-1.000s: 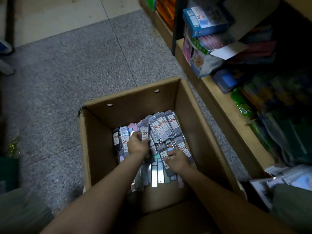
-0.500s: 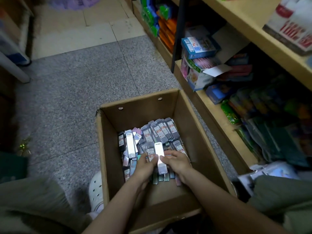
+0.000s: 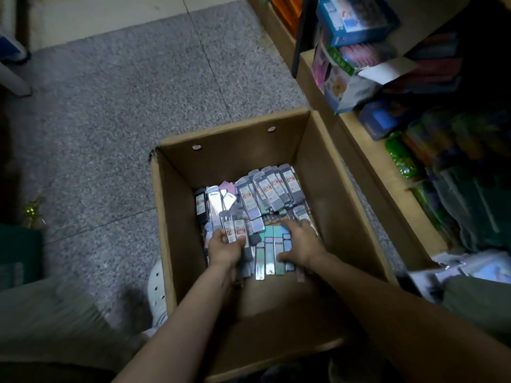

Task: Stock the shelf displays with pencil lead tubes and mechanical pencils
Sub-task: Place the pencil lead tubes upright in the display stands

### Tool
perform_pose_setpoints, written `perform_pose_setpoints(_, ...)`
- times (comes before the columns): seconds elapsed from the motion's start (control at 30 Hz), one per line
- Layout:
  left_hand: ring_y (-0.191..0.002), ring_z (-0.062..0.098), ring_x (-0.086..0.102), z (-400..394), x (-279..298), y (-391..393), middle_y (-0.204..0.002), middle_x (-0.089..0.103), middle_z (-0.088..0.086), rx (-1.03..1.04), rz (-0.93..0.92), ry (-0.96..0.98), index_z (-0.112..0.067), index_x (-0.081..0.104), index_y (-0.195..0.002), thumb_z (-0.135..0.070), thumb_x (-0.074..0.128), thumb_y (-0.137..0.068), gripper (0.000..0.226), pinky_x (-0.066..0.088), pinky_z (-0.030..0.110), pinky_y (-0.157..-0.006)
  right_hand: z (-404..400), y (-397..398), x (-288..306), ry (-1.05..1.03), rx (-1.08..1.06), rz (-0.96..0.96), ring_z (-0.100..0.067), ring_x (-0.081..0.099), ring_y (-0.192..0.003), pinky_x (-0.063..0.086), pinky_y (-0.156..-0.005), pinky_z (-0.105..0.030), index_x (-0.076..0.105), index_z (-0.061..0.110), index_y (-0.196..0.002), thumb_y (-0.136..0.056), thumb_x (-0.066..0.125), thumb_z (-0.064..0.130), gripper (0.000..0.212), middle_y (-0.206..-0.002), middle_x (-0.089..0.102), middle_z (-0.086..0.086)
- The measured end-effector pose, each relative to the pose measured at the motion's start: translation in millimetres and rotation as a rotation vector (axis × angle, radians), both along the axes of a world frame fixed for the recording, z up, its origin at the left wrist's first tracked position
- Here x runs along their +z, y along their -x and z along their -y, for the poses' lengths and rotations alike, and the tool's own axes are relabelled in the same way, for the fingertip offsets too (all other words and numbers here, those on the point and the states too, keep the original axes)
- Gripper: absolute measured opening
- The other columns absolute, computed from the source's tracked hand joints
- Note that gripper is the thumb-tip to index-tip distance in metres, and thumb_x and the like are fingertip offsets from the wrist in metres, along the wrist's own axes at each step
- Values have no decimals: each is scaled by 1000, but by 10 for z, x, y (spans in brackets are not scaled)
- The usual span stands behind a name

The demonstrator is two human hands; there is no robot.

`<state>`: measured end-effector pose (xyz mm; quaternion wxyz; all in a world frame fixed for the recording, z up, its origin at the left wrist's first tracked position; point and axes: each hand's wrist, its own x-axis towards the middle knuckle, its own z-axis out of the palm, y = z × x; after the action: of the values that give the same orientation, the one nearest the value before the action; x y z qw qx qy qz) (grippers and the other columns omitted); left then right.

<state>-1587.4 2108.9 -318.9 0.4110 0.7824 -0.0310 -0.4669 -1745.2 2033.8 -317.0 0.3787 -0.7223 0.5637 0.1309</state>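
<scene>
The packs (image 3: 250, 201) in the box (image 3: 177, 217) carry red labels; on the one in the left hand (image 3: 225, 248) "100" reads plainly, with smaller print too blurred to make out. The left grip is curled around that pack (image 3: 234, 227), lifting it just above the heap. The right hand (image 3: 300, 243) lies on a row of teal and grey packs (image 3: 272, 254), fingers spread. The box stands on the floor (image 3: 110, 106), beside a shelf (image 3: 367, 164) of blurred goods.
</scene>
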Motion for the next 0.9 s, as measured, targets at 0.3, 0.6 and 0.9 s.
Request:
perform_pose_setpoints(0.3, -85, 23, 65, 40, -34, 129, -89, 69, 5, -10, -65, 3, -7, 59, -100, 5, 63, -88, 18, 54, 40, -85, -38, -97, -290, 175, 239, -126, -25, 33, -127, 42, -100, -41, 33, 31, -143, -54, 90, 50, 107, -137, 30, -7)
perform_pose_setpoints(0.6, -89, 27, 67, 6, 55, 108, -96, 70, 10, -48, -45, -12, -11, 59, -92, 4, 64, -87, 17, 56, 44, -86, -23, -134, -205, 91, 3, 147, -26, 54, -116, 49, -92, -38, 35, 25, -128, -69, 87, 15, 79, -125, 54, -8)
perform_pose_setpoints(0.9, -93, 22, 66, 406, 902, -108, -103, 69, 8, -488, 97, 168, -10, 56, -110, -3, 66, -89, 24, 58, 36, -78, 254, -79, 772, 107, -448, 663, -2, 58, -59, 54, -59, -19, 56, 25, -124, -71, 83, 2, 64, -75, 60, 6)
